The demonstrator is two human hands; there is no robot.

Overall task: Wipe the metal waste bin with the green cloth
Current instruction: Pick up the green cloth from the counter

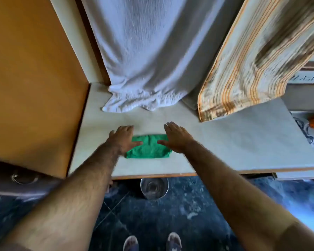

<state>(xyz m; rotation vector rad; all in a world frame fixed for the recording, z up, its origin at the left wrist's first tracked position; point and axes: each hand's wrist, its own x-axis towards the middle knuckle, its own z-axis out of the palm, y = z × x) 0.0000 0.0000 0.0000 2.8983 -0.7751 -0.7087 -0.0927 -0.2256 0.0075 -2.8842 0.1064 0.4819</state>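
A folded green cloth (149, 146) lies flat on the pale table top (234, 142) near its front edge. My left hand (122, 137) rests over the cloth's left end, fingers spread, thumb on the fabric. Over the cloth's right end lies my right hand (177, 136), also flat and open, with its thumb touching the cloth. Neither hand grips it. The metal waste bin (154, 188) stands on the dark floor under the table's front edge; I look down into its round shiny mouth, and the table hides its far part.
A white curtain (143, 60) hangs down onto the table's back, with a striped orange cloth (252, 60) to its right. An orange-brown cabinet wall (29, 78) closes the left side. Cables (308, 134) lie beyond the table's right edge. My shoes (152, 241) stand on the floor below.
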